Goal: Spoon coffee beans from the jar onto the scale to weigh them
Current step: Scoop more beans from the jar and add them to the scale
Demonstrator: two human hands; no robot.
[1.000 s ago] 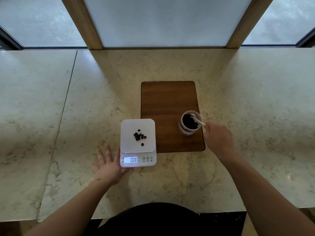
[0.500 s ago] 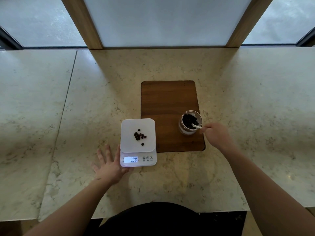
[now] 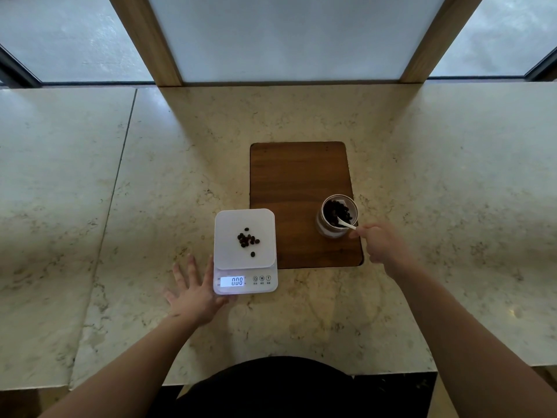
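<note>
Pinching the white spoon [image 3: 347, 224] by its handle end, right hand [image 3: 382, 245] closed around it, thumb and fingertips together just beside the jar's near right rim. Spoon tip dipped down among the dark coffee beans [image 3: 337, 212] inside the glass jar [image 3: 337, 217]. Jar upright on the near right corner of the dark wooden board [image 3: 298, 182], close to its right edge. Left hand [image 3: 196, 294] flat on the table [image 3: 120, 206], palm down, fingers spread apart and gripping nothing, thumb side touching the near left corner of the scale [image 3: 244, 251]. White scale just left of the board, its right edge overlapping or meeting the board's left near edge; cannot tell which. Small cluster of beans on the scale [image 3: 247, 239] near the middle of the weighing plate, with one bean a little farther back and one lying apart toward the near side. Lit display [image 3: 232, 281] on the front strip reading 0.08, three round buttons [image 3: 261, 278] to its right. Pale marble table all around, seam running down the left part. Two slanted wooden posts [image 3: 147, 40] at the far edge, framing a frosted panel.
</note>
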